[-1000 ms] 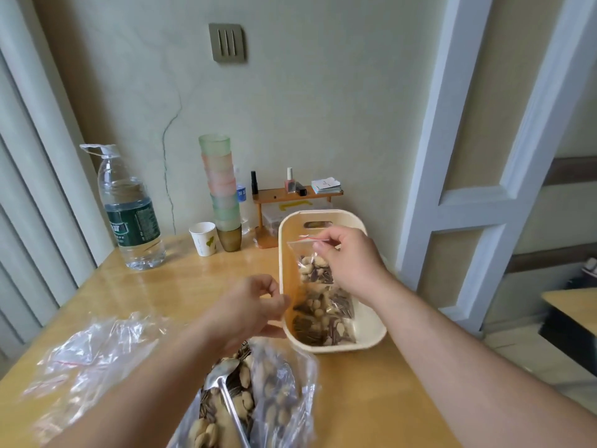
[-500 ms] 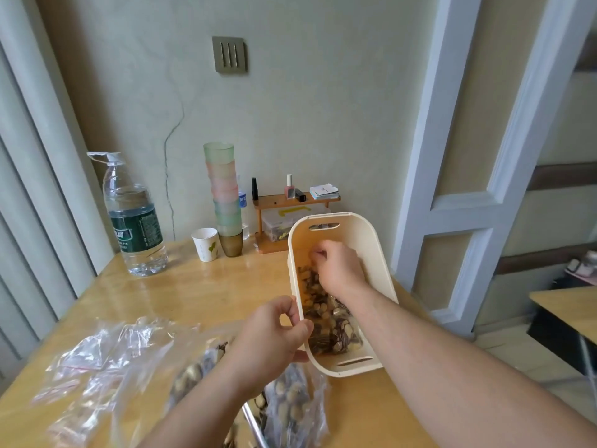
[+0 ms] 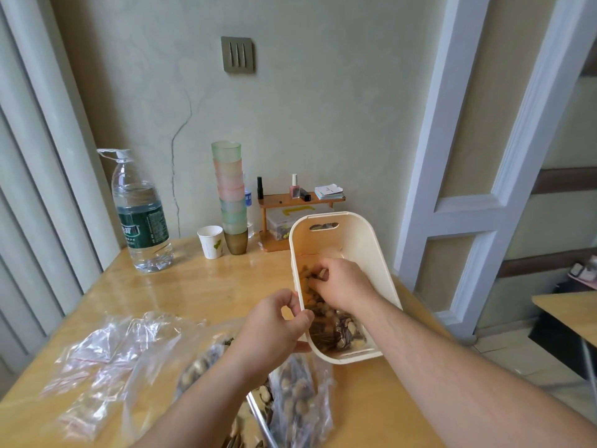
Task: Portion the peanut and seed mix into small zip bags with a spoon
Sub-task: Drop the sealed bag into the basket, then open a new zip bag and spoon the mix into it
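**Filled bags in the bin, a pile of empties still waiting**

The right hand (image 3: 342, 282) is down inside the cream bin (image 3: 361, 240), fingers curled over a filled zip bag (image 3: 310, 279) lying on the others; whether it grips that bag or only presses it flat I cannot tell. The left hand (image 3: 274, 331) is at the bin's near-left wall, at about 7 o'clock from the right hand, fingers and thumb curled onto the rim as if steadying it.

More filled bags (image 3: 336, 331) of peanuts and striped seeds lie along the bin floor, so several portions look done. How many is unclear, since they overlap and the right forearm covers part of them.

At 6 o'clock from the left hand sits the large open bag of mix (image 3: 290, 392), with plenty left in it. The spoon (image 3: 258, 415) shows only as a metal handle; its bowl is cut off at the lower edge. At 9 o'clock, on the wooden table (image 3: 193, 286), lies a loose heap of empty zip bags (image 3: 106, 357), so I judge the job to be partway through, with many portions still to fill.
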{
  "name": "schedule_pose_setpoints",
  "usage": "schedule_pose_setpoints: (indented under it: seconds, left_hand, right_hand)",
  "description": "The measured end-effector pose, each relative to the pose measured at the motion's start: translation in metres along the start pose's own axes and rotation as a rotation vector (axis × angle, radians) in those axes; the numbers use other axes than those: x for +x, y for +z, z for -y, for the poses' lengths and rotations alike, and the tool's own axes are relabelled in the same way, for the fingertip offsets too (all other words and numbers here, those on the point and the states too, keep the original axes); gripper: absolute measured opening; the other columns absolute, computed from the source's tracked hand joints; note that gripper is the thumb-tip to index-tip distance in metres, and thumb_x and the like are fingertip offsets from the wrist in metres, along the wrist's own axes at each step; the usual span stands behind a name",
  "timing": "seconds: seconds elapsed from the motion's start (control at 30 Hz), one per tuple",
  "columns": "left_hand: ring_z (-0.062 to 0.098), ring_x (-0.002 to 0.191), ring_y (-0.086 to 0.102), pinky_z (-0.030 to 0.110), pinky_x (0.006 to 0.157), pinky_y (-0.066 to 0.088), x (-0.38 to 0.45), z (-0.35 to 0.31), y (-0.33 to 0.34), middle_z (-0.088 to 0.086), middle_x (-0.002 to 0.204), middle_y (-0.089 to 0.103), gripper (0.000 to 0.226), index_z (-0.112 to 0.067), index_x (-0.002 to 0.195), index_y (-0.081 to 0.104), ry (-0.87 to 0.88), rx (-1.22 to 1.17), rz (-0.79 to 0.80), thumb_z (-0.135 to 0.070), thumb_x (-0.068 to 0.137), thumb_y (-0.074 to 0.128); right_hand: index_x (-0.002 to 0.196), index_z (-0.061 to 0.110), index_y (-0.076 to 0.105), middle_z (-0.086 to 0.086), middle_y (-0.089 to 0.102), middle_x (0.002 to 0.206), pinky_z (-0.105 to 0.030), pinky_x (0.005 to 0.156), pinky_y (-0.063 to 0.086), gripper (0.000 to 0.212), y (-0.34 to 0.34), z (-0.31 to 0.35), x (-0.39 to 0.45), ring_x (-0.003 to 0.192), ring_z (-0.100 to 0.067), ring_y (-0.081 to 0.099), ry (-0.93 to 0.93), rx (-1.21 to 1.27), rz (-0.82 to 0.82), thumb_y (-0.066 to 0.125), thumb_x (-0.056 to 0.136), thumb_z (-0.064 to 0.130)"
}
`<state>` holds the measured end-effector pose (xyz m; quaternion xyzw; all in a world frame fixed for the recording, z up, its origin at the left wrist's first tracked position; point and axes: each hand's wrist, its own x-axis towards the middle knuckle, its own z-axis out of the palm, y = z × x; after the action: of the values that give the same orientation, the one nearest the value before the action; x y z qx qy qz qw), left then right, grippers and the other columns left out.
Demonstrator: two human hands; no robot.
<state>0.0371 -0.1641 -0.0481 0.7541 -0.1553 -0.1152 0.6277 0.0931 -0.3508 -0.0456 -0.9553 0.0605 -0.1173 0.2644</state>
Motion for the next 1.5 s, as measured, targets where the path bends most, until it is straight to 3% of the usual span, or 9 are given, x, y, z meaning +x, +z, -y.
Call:
schedule_pose_setpoints:
  seconds: [0.27, 0.47, 0.57, 0.73, 0.93, 1.1, 1.23, 1.37, 1.5]
  left_hand:
    - [0.028, 0.090, 0.079, 0.046, 0.078, 0.066, -0.002, 0.003, 0.002, 0.015, 0.098, 0.078, 0.025, 0.001, 0.089, 0.050, 0.004, 0.013, -0.006, -0.013, 0.101, 0.067]
    - [0.026, 0.092, 0.079, 0.047, 0.077, 0.066, 0.011, 0.003, -0.001, 0.014, 0.101, 0.078, 0.028, 0.006, 0.095, 0.049, -0.011, -0.008, -0.031, -0.015, 0.102, 0.066]
    - [0.027, 0.092, 0.078, 0.046, 0.074, 0.066, 0.024, 0.009, -0.002, 0.016, 0.102, 0.076, 0.029, 0.002, 0.094, 0.050, 0.003, 0.007, -0.080, -0.020, 0.101, 0.067]
    - [0.030, 0.089, 0.073, 0.042, 0.068, 0.067, 0.045, 0.010, -0.002, 0.020, 0.093, 0.069, 0.022, -0.007, 0.087, 0.054, -0.025, 0.065, -0.183, -0.021, 0.101, 0.064]
    - [0.012, 0.056, 0.057, 0.022, 0.048, 0.049, 0.056, 0.005, -0.009, 0.006, 0.072, 0.066, 0.019, -0.011, 0.083, 0.057, 0.007, 0.201, -0.182, -0.020, 0.100, 0.061]
    - [0.028, 0.076, 0.072, 0.026, 0.047, 0.054, 0.066, 0.009, -0.007, 0.013, 0.084, 0.070, 0.020, -0.010, 0.086, 0.058, -0.035, 0.199, -0.233, -0.025, 0.099, 0.060]
    - [0.032, 0.092, 0.075, 0.044, 0.062, 0.066, 0.069, 0.009, -0.011, 0.018, 0.097, 0.070, 0.027, -0.006, 0.092, 0.062, -0.066, 0.162, -0.190, -0.032, 0.102, 0.061]
    - [0.020, 0.080, 0.071, 0.044, 0.073, 0.063, 0.049, 0.005, -0.030, 0.002, 0.084, 0.072, 0.039, -0.017, 0.091, 0.063, 0.090, 0.368, -0.153, -0.055, 0.101, 0.058]
    - [0.002, 0.077, 0.062, 0.027, 0.069, 0.050, 0.008, 0.011, -0.079, -0.016, 0.083, 0.068, 0.024, -0.025, 0.093, 0.067, 0.200, 0.633, -0.153, -0.046, 0.102, 0.061]
  right_hand:
    - [0.123, 0.030, 0.067, 0.001, 0.068, 0.118, -0.039, 0.091, 0.057, 0.028, 0.011, 0.009, 0.004, 0.106, -0.023, 0.065, -0.051, -0.084, -0.089, 0.070, 0.095, 0.028]
    - [0.128, 0.031, 0.069, 0.006, 0.064, 0.124, -0.030, 0.087, 0.050, 0.030, -0.012, 0.019, -0.014, 0.111, -0.020, 0.063, -0.077, 0.039, -0.093, 0.065, 0.099, 0.031]
    - [0.104, 0.036, 0.074, 0.018, 0.063, 0.107, -0.019, 0.082, 0.049, 0.013, -0.024, 0.019, -0.043, 0.091, -0.003, 0.061, -0.193, 0.169, -0.228, 0.070, 0.093, 0.030]
    - [0.090, 0.020, 0.078, 0.016, 0.063, 0.084, -0.015, 0.068, 0.045, 0.015, -0.002, 0.008, -0.099, 0.069, -0.011, 0.057, -0.416, 0.298, -0.417, 0.074, 0.088, 0.007]
    - [0.095, 0.008, 0.079, -0.001, 0.070, 0.091, -0.026, 0.071, 0.055, 0.011, 0.034, 0.013, -0.113, 0.081, -0.013, 0.065, -0.624, 0.261, -0.521, 0.072, 0.088, 0.002]
    - [0.092, 0.010, 0.077, 0.004, 0.066, 0.086, -0.013, 0.066, 0.043, 0.009, 0.053, 0.008, -0.110, 0.069, 0.004, 0.048, -0.547, 0.257, -0.491, 0.070, 0.089, 0.005]
    - [0.088, 0.011, 0.077, 0.012, 0.061, 0.085, -0.005, 0.070, 0.036, 0.011, 0.067, 0.011, -0.116, 0.070, 0.014, 0.045, -0.535, 0.267, -0.421, 0.074, 0.085, 0.001]
    - [0.095, 0.022, 0.078, 0.013, 0.064, 0.088, -0.026, 0.067, 0.052, 0.010, 0.069, 0.023, -0.117, 0.072, -0.004, 0.057, -0.539, 0.249, -0.186, 0.071, 0.090, 0.016]
    - [0.113, 0.037, 0.074, 0.016, 0.064, 0.105, -0.032, 0.079, 0.052, 0.021, 0.064, 0.040, -0.112, 0.093, -0.010, 0.060, -0.501, 0.041, 0.071, 0.059, 0.098, 0.032]
